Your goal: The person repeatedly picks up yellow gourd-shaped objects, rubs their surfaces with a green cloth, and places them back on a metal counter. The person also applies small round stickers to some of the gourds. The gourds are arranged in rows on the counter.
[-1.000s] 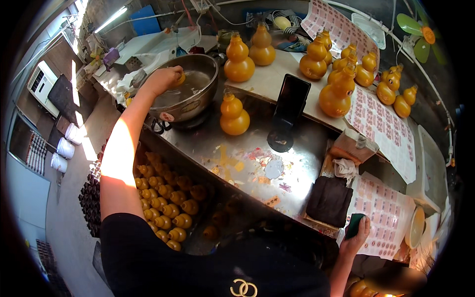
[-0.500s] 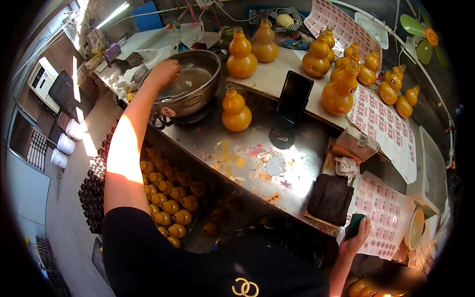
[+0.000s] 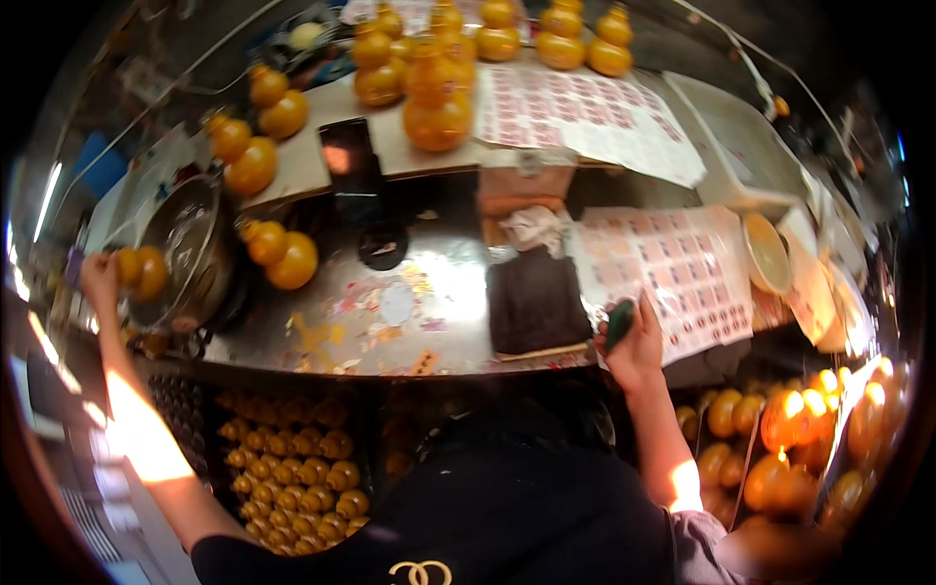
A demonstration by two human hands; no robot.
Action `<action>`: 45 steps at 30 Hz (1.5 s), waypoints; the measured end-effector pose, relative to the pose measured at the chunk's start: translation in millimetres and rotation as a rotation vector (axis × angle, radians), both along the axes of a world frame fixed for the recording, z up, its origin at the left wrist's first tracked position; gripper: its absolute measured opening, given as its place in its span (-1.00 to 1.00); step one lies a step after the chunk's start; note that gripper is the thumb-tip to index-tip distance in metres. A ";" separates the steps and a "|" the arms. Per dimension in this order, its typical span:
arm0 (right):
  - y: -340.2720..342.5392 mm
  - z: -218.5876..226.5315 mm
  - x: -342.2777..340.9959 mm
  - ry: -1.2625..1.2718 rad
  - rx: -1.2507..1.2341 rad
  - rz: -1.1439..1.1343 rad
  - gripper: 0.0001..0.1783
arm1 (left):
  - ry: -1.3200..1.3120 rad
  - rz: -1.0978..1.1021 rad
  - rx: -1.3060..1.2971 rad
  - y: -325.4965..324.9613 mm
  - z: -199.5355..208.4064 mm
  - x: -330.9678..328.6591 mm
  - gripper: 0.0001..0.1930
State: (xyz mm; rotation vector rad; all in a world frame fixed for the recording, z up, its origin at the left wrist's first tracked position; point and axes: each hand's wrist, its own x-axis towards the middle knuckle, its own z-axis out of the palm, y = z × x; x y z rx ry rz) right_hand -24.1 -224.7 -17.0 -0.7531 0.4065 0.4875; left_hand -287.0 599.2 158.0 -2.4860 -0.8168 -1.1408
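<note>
At the far left, my left hand [image 3: 98, 281] is closed on the neck end of an orange gourd-shaped bottle [image 3: 146, 273]. This bottle lies sideways at the rim of a metal basin [image 3: 202, 292] with water in it. Between the fingers and thumb of my right hand [image 3: 639, 346] is a dark green flat piece [image 3: 619, 323], its exact kind unclear. That hand is over the near left corner of a sheet of red-printed labels [image 3: 673, 268], beside a dark folded cloth [image 3: 536, 300]. Another orange gourd bottle [image 3: 283, 255] stands right of the basin.
Several gourd bottles [image 3: 436, 122] stand on a raised board behind a phone [image 3: 349, 166] on its stand. A second label sheet [image 3: 585, 112] and a white tub [image 3: 731, 146] are at the back right. Crates of gourd bottles [image 3: 302, 473] sit below the bench's front edge.
My view has swung to the right. My left hand has come out of the basin and now holds a gourd bottle at its rim. My right hand keeps the green piece.
</note>
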 end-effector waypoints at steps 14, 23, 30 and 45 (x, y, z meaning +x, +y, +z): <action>29.6 46.0 3.9 -0.721 -0.655 0.321 -0.72 | 0.243 -0.871 -0.672 -387.4 58.7 213.1 -0.75; 52.6 49.9 34.7 -1.231 -1.111 0.451 -0.03 | 0.386 -1.190 -0.951 -534.4 -66.0 353.1 -0.70; 45.5 28.7 63.9 -1.089 -1.028 0.487 -0.04 | 0.311 -1.329 -0.813 -553.7 -142.1 271.0 -0.02; 31.2 -0.1 54.9 -0.925 -0.695 0.375 -0.38 | 0.054 -1.062 -0.723 -604.7 -171.8 255.2 -0.13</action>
